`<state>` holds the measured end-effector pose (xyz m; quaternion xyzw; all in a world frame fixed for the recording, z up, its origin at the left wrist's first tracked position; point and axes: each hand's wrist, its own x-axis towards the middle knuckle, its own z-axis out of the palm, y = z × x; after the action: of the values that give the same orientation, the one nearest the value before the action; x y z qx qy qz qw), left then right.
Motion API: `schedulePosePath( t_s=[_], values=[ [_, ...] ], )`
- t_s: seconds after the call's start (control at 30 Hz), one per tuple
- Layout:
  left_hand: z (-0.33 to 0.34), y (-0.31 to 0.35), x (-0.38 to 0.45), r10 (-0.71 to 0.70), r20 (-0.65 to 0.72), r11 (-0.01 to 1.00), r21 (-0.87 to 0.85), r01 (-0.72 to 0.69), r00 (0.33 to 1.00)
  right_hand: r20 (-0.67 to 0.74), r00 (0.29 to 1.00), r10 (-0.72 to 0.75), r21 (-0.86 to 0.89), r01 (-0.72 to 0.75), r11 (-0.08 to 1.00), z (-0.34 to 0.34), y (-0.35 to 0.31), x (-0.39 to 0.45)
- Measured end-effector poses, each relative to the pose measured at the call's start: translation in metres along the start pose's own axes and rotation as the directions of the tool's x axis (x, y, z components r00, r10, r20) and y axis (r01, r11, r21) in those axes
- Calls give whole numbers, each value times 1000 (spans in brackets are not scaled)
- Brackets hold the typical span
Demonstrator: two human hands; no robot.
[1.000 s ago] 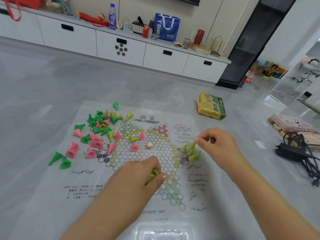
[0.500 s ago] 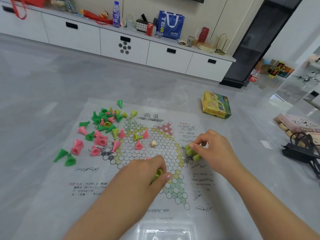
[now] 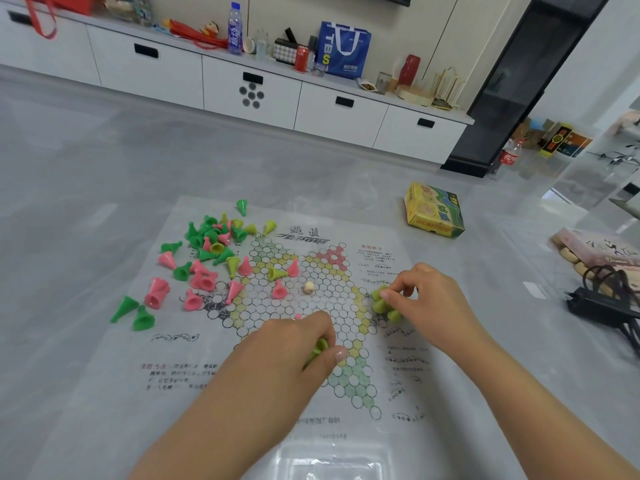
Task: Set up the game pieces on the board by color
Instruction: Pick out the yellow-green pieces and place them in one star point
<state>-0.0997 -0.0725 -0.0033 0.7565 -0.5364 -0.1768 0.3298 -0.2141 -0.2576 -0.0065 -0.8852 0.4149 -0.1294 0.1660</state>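
A paper game board [image 3: 194, 355] printed with a star of circles lies on the grey floor. Green, pink and yellow-green cone pieces [image 3: 211, 244] are heaped at its far left, with a few pink ones [image 3: 278, 291] on the grid. My left hand [image 3: 294, 348] grips a yellow-green cone [image 3: 318, 348] over the star's near point. At the star's right point my right hand [image 3: 426, 303] pinches one of a few yellow-green cones [image 3: 381, 303] clustered there. A small beige bead [image 3: 309, 287] sits near the star's centre.
A yellow game box [image 3: 434, 211] lies beyond the board to the right. A black power adapter with cable [image 3: 602, 306] and a patterned box [image 3: 602, 254] are at the right edge. A clear plastic tray [image 3: 332, 459] sits at the near edge. White cabinets [image 3: 249, 91] stand behind.
My right hand has come down onto the yellow-green cones at the star's right point and gathered them closer. My left hand keeps its cone in the same place.
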Motion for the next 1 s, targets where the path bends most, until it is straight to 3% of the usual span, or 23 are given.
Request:
schedulePosePath(
  t_s=[0.37,0.5,0.57,0.63,0.7,0.83,1.0],
  values=[
    [1,-1,0,2,-10,1000,-21,-2,1000,4,1000,-15,-3,15,1000,-1,1,-2],
    [0,0,-1,17,-31,999,-29,-18,999,-76,996,-37,-10,36,999,-9,-3,-6],
    [0,1,-2,0,-45,998,-65,-3,999,-150,987,-57,66,67,996,-16,-14,-13],
    [-1,3,-2,-45,-84,992,-119,35,995,-163,986,-40,250,81,965,-21,-33,-26],
    [-1,4,-1,-84,-138,981,-183,57,987,-57,998,-8,440,33,898,-21,-55,-42],
    [-1,7,0,-97,-195,962,-270,42,976,197,980,40,638,-159,753,-3,-79,-61],
    [-5,7,0,-109,-267,954,-299,25,958,323,944,66,768,-302,564,4,-77,-67]
  ],
)
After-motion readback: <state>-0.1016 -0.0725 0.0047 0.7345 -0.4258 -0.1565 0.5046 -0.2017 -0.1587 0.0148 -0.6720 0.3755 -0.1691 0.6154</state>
